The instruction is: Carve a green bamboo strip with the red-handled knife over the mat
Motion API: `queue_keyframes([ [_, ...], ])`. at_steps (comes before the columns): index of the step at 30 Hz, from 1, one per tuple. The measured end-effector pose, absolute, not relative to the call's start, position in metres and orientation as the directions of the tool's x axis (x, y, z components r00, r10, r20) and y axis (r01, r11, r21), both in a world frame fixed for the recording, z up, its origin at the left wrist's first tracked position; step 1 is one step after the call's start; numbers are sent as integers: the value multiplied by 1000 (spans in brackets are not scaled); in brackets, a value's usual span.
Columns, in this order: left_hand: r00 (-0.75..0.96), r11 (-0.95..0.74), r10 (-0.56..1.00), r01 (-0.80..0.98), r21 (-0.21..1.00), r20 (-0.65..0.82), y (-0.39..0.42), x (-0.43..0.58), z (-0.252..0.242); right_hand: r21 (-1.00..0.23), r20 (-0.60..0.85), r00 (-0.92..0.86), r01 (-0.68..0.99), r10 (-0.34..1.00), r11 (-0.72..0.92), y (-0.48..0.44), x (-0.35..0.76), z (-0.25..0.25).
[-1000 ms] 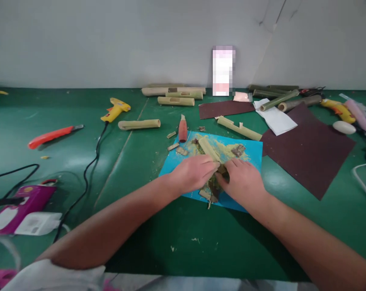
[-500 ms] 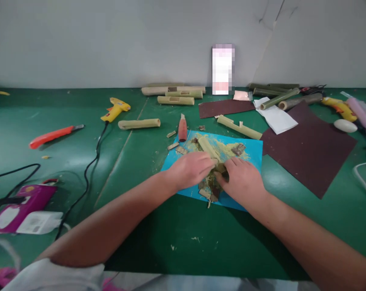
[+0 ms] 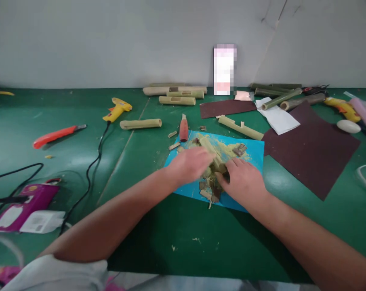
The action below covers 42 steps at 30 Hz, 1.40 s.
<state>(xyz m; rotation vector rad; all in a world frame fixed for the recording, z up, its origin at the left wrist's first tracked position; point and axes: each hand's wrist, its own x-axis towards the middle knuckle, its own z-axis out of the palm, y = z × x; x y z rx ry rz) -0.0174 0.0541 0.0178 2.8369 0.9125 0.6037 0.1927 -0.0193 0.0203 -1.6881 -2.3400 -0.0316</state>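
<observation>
My right hand [image 3: 242, 176] is wrapped round the near end of a pale bamboo tube [image 3: 211, 151], which slants across a blue sheet [image 3: 257, 161]. Over the tube's left side is my left hand [image 3: 192, 163], slightly blurred, its fingers pressed together; whatever they pinch is hidden. Yellowish dust and several bamboo chips [image 3: 215, 192] lie on the sheet around and below the tube. A craft knife with a red handle [image 3: 184, 128] rests at the sheet's upper left edge, blade pointing away.
A notched bamboo piece [image 3: 240, 127] lies behind the sheet, with dark sandpaper [image 3: 316, 157] to the right. Leftward are another bamboo piece [image 3: 140, 124], a yellow glue gun [image 3: 118, 110], an orange-red cutter [image 3: 55, 136] and a purple power strip [image 3: 28, 206]. A phone [image 3: 224, 70] leans on the wall.
My left hand has drawn back slightly to the left and up along the tube, baring more of its surface. My right hand keeps its hold, and the view has shifted slightly.
</observation>
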Motion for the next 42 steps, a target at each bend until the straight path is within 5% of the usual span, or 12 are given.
queue_keyframes([
  [10, 831, -898, 439, 413, 150, 341, 52, -15, 21, -114, 238, -308, 933, 921, 341, -20, 193, 21],
  [22, 673, -781, 616, 590, 205, 410, 53, -17, 18, -111, 206, -298, 939, 932, 324, -20, 192, 23],
  [27, 834, -885, 462, 412, 216, 302, 47, -13, 24, -100, 218, -317, 934, 923, 344, -20, 192, 22],
  [31, 678, -787, 609, 581, 209, 410, 48, -13, 23, -83, 242, -306, 939, 921, 334, -20, 192, 23],
  [36, 875, -938, 346, 318, 137, 339, 49, -13, 22, -65, 226, -340, 930, 913, 362, -21, 192, 24],
  [42, 650, -776, 607, 610, 161, 457, 60, -18, 17, -79, 234, -324, 934, 917, 350, -22, 191, 24],
])
